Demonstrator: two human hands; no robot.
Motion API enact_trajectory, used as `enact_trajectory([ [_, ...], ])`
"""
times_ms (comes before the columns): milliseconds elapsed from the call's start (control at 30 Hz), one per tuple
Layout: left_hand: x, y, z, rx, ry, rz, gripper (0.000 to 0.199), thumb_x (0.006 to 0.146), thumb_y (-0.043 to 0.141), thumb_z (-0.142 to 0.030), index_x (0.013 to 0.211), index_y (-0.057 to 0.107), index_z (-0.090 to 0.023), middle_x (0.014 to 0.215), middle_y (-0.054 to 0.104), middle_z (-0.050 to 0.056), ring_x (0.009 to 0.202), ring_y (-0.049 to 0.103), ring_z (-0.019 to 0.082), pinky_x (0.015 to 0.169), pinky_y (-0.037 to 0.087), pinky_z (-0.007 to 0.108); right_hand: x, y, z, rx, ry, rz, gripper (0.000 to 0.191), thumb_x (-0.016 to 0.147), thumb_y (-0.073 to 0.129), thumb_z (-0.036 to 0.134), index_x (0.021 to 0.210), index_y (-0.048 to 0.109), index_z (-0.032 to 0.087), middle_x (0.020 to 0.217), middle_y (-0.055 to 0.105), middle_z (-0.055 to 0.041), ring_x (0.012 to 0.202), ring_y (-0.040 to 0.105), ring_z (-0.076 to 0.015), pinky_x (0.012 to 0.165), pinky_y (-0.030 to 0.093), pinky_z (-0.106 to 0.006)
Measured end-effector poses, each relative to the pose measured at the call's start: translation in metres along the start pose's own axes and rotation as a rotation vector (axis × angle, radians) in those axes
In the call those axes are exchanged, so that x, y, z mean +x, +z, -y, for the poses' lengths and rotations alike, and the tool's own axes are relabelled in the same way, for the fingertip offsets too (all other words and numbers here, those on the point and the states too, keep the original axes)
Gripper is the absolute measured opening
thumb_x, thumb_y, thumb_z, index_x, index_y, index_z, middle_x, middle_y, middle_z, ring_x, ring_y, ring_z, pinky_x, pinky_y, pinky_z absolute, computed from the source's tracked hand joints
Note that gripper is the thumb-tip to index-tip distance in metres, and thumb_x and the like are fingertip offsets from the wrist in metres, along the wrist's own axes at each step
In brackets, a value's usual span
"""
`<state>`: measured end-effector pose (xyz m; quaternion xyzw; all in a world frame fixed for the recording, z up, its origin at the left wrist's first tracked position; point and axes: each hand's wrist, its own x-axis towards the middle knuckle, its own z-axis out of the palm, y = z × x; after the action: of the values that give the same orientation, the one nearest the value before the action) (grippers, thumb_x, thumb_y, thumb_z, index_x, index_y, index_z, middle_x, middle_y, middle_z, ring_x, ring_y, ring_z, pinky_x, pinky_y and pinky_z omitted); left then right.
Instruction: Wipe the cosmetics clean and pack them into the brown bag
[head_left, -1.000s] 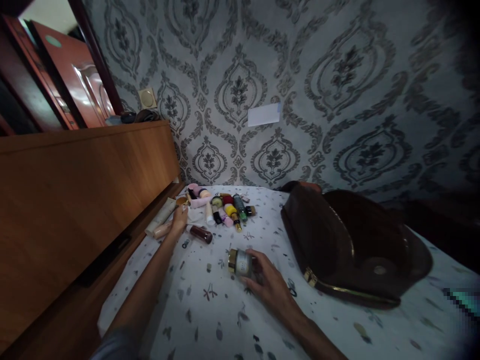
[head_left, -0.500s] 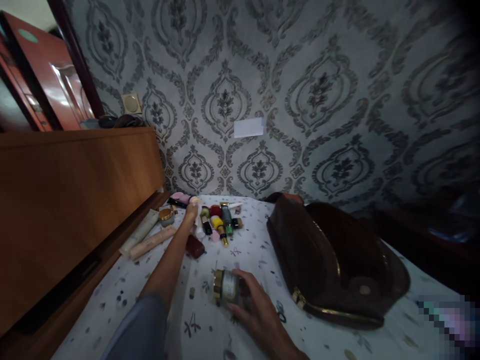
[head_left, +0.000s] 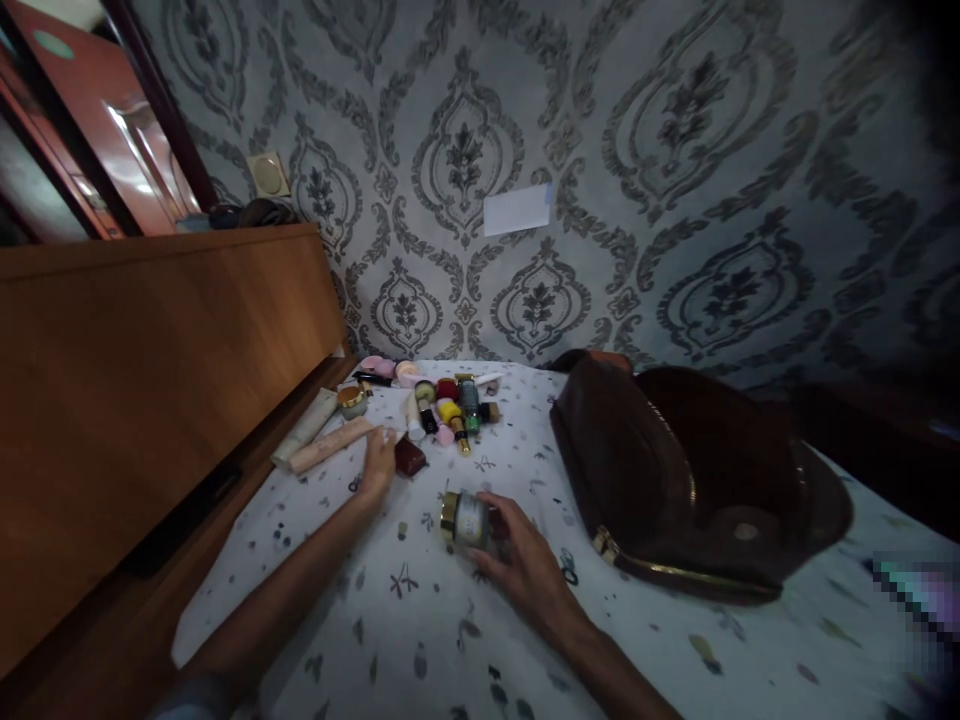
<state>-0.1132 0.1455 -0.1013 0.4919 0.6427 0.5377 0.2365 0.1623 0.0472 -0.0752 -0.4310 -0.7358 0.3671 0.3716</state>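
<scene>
My right hand [head_left: 517, 550] is closed around a glass cosmetic jar [head_left: 470, 520] with a gold lid. The jar lies on its side, its lid pointing left, above the patterned sheet. My left hand [head_left: 377, 465] is left of a dark red case [head_left: 410, 457], close to the end of a pinkish tube [head_left: 330, 446]. Its fingers look slightly apart, and I see nothing held in them. Behind it lies a cluster of small cosmetics, among them a yellow item [head_left: 450, 410], a green tube [head_left: 469, 402] and a red round item [head_left: 447, 388].
On the right stands an open dark brown bag [head_left: 630, 480] with a gold zip. A pale tube [head_left: 306, 428] and a gold-lidded jar [head_left: 351, 401] lie by the wooden board [head_left: 165, 350] at left. Patterned wallpaper [head_left: 465, 160] covers the wall behind.
My left hand has drawn back from the cosmetics towards me. My right hand still holds the jar in about the same place. The view has shifted slightly.
</scene>
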Motion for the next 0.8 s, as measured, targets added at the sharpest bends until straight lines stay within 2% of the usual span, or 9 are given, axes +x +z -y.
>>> enact_trajectory([
  [67, -0.005, 0.022, -0.002, 0.069, -0.021, -0.098, 0.037, 0.096, 0.055, -0.037, 0.127, 0.055, -0.017, 0.136, 0.054, 0.012, 0.123, 0.053, 0.028, 0.102, 0.045, 0.053, 0.000, 0.001, 0.000, 0.002, -0.007, -0.007, 0.055, 0.072, 0.065, 0.027, 0.126, 0.054, 0.023, 0.119, 0.062, -0.0070, 0.107, 0.061, -0.0268, 0.096, 0.049, -0.043],
  [167, 0.011, 0.054, -0.014, 0.154, -0.014, -0.153, 0.034, 0.094, 0.058, -0.036, 0.123, 0.058, -0.018, 0.128, 0.059, 0.010, 0.112, 0.060, 0.024, 0.095, 0.052, 0.047, 0.000, 0.001, 0.000, 0.009, -0.022, -0.010, 0.055, 0.073, 0.065, 0.029, 0.126, 0.054, 0.023, 0.119, 0.062, -0.0074, 0.103, 0.062, -0.0259, 0.092, 0.051, -0.041],
  [267, 0.027, 0.065, -0.026, 0.242, 0.018, -0.152, 0.033, 0.094, 0.058, -0.035, 0.122, 0.059, -0.017, 0.125, 0.060, 0.009, 0.107, 0.062, 0.024, 0.090, 0.054, 0.044, 0.000, 0.001, 0.000, 0.005, -0.044, -0.017, 0.055, 0.071, 0.066, 0.028, 0.125, 0.055, 0.022, 0.117, 0.063, -0.0079, 0.102, 0.062, -0.0262, 0.091, 0.051, -0.041],
  [367, 0.026, 0.044, -0.028, 0.350, 0.085, -0.100, 0.034, 0.094, 0.059, -0.035, 0.123, 0.058, -0.016, 0.123, 0.061, 0.010, 0.105, 0.062, 0.023, 0.089, 0.055, 0.044, 0.000, 0.001, 0.001, -0.012, -0.060, -0.019, 0.054, 0.071, 0.066, 0.027, 0.124, 0.056, 0.023, 0.116, 0.063, -0.0072, 0.101, 0.062, -0.0259, 0.089, 0.052, -0.040],
  [500, 0.011, -0.018, -0.026, 0.536, 0.221, 0.032, 0.030, 0.093, 0.060, -0.034, 0.116, 0.061, -0.015, 0.119, 0.062, 0.009, 0.105, 0.062, 0.022, 0.091, 0.053, 0.045, -0.001, 0.001, -0.001, -0.031, -0.062, -0.026, 0.056, 0.071, 0.066, 0.025, 0.126, 0.055, 0.023, 0.116, 0.063, -0.0068, 0.097, 0.063, -0.0246, 0.087, 0.052, -0.039],
  [600, 0.002, -0.059, -0.030, 0.662, 0.298, 0.121, 0.012, 0.092, 0.060, -0.025, 0.094, 0.064, -0.014, 0.101, 0.066, 0.007, 0.101, 0.062, 0.022, 0.094, 0.049, 0.045, -0.002, 0.003, -0.003, -0.022, -0.075, -0.028, 0.057, 0.071, 0.067, 0.024, 0.127, 0.054, 0.023, 0.116, 0.062, -0.0067, 0.098, 0.062, -0.0241, 0.088, 0.051, -0.039],
  [633, 0.000, -0.067, -0.033, 0.693, 0.318, 0.134, 0.008, 0.091, 0.058, -0.019, 0.086, 0.063, -0.014, 0.096, 0.067, 0.008, 0.099, 0.062, 0.023, 0.095, 0.047, 0.046, -0.002, 0.003, -0.004, -0.021, -0.081, -0.030, 0.057, 0.072, 0.067, 0.023, 0.127, 0.053, 0.023, 0.115, 0.062, -0.0065, 0.098, 0.061, -0.0239, 0.088, 0.051, -0.039],
  [700, -0.007, -0.073, -0.039, 0.739, 0.354, 0.145, 0.014, 0.089, 0.053, -0.011, 0.078, 0.059, -0.016, 0.091, 0.066, 0.011, 0.099, 0.060, 0.026, 0.097, 0.044, 0.047, -0.002, 0.003, -0.005, -0.021, -0.093, -0.029, 0.057, 0.072, 0.067, 0.022, 0.127, 0.053, 0.024, 0.115, 0.062, -0.0062, 0.098, 0.061, -0.0235, 0.088, 0.051, -0.039],
  [800, -0.026, -0.065, -0.046, 0.764, 0.397, 0.163, 0.015, 0.090, 0.045, -0.011, 0.082, 0.056, -0.017, 0.096, 0.064, 0.014, 0.102, 0.057, 0.029, 0.096, 0.042, 0.047, -0.002, 0.003, -0.003, -0.022, -0.103, -0.029, 0.057, 0.072, 0.068, 0.020, 0.127, 0.052, 0.023, 0.116, 0.061, -0.0064, 0.099, 0.061, -0.0231, 0.088, 0.051, -0.039],
])
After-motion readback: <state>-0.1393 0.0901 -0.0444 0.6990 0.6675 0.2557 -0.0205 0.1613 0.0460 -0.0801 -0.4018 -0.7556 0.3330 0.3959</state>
